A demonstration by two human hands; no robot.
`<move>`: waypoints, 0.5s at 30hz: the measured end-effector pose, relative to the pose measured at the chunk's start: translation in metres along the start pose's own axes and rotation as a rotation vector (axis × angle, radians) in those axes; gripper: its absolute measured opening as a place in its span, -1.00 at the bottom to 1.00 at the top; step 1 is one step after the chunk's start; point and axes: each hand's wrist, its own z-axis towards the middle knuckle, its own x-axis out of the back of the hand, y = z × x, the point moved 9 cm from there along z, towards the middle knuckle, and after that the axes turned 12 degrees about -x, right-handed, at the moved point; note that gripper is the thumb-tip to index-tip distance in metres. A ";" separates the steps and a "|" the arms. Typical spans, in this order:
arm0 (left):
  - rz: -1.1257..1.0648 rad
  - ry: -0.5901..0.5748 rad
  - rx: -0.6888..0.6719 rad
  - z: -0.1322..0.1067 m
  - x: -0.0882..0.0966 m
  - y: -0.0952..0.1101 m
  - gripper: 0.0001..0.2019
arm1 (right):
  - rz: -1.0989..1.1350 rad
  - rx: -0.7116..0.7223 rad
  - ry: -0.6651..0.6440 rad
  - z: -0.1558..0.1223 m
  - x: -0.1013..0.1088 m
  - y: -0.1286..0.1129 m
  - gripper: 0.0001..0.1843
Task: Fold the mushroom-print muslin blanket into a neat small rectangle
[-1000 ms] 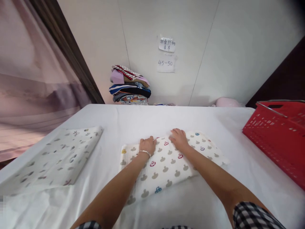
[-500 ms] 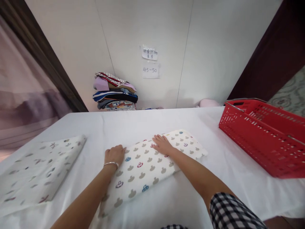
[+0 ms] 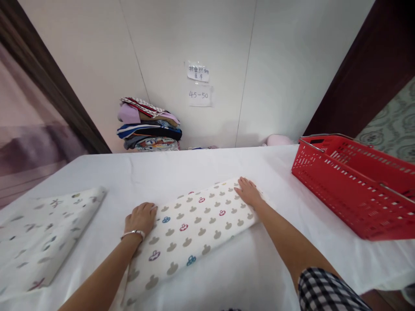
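A folded white cloth (image 3: 194, 224) with grey, pink and blue mushroom prints lies at a slant in front of me on the white-covered table. My left hand (image 3: 141, 219), wearing a silver bracelet, is at its far left corner. The fingers are bent down at the cloth's edge, their tips partly hidden. At the right end, my right hand (image 3: 249, 192) presses flat on the cloth with fingers stretched out. Another folded cloth (image 3: 48, 237), white with leaf and dragonfly-like prints, rests to the left, apart from my hands.
A red plastic basket (image 3: 340, 190) with metal handles stands at the table's right side. Behind the far edge is a stack of folded fabrics (image 3: 149, 125). Paper signs (image 3: 199, 95) hang on the white wall, and a pink item (image 3: 278, 140) shows beyond the table (image 3: 227, 162).
My right hand has slid along the cloth from its middle to its right end. The left hand stays at the left corner, shifted slightly left. The view has turned a little right.
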 end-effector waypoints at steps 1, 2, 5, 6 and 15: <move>-0.002 0.003 0.000 0.000 0.000 0.000 -0.56 | 0.000 0.004 -0.001 0.000 -0.001 -0.002 -0.37; -0.004 0.007 0.000 0.001 0.000 0.000 -0.56 | 0.000 0.004 -0.004 0.000 -0.001 -0.004 -0.37; -0.008 0.008 0.005 0.002 0.001 0.000 -0.57 | 0.002 -0.001 -0.025 0.000 0.003 -0.008 -0.37; -0.010 0.007 0.007 0.002 0.002 -0.001 -0.56 | 0.002 -0.001 -0.033 0.000 0.004 -0.009 -0.37; -0.062 0.071 0.104 -0.020 0.007 -0.018 -0.46 | -0.002 -0.156 0.012 -0.021 0.007 0.030 -0.38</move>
